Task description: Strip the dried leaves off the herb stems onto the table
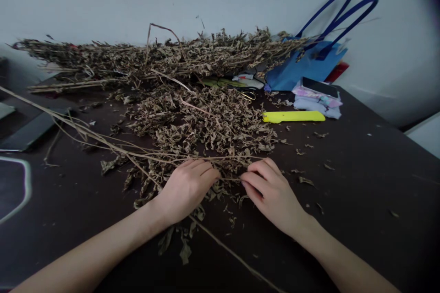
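Note:
My left hand (189, 187) is closed around dried plant stems (118, 148), which run from the far left edge to the middle of the table. A thin stem stretches from its fingertips to my right hand (270, 192), whose thumb and fingers pinch the other end. Under and behind both hands lies a heap of dry, curled brown leaves (220, 123). Another stem (233, 250) with a few greenish leaves (185, 251) comes out below my left wrist and slants toward the front edge.
A long bundle of dried plants (172, 57) lies along the wall. At the right are a blue bag (302, 71), a phone (319, 87) on folded cloth (318, 104), a yellow strip-like object (294, 116) and scissors (249, 95). Loose leaf bits dot the dark table (371, 183).

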### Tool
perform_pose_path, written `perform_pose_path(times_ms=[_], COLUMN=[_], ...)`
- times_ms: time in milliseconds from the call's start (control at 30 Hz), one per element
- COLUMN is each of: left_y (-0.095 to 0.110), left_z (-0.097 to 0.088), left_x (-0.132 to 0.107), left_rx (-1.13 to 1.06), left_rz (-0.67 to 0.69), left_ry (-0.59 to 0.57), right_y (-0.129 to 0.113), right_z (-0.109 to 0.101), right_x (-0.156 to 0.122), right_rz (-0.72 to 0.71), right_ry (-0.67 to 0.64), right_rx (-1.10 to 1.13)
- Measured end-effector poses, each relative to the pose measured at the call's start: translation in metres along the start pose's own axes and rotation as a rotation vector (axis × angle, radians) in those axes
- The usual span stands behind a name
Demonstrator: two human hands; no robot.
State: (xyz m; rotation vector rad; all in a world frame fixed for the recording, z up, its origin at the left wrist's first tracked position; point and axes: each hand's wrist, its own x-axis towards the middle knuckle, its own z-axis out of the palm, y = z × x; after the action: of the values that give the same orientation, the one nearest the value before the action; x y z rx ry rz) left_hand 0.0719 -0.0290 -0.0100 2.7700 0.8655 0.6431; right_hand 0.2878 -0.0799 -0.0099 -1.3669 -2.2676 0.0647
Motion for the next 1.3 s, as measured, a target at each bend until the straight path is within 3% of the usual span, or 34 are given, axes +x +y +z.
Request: perform_pose_path(times_ms=[567, 867, 1133, 1300], left_y=[0.0009, -0.0015, 0.0052, 0.0034], left_z=[0.0018, -0.0017, 0.0039, 0.0039], left_x=[-0.0009, 0.0000, -0.0020, -0.0026], left_rx=[0.010, 0.036, 0.027, 0.060], left_rz=[0.033, 0.010, 0.036, 0.039], left_ry=[0.038, 0.039, 0.006, 0.004], right_y=[-0.0045, -0.0014, -0.0045, -0.0052], right_z=[0.0073, 0.0093, 0.0100, 0.0077], right_x=[-0.0046, -0.0067, -0.0066, -0.0052], right_rz=[0.045, 0.008, 0.075, 0.093], right_ry=[0.051, -0.009, 0.054, 0.028], right_rx=[0.014, -0.091, 0.032, 0.088])
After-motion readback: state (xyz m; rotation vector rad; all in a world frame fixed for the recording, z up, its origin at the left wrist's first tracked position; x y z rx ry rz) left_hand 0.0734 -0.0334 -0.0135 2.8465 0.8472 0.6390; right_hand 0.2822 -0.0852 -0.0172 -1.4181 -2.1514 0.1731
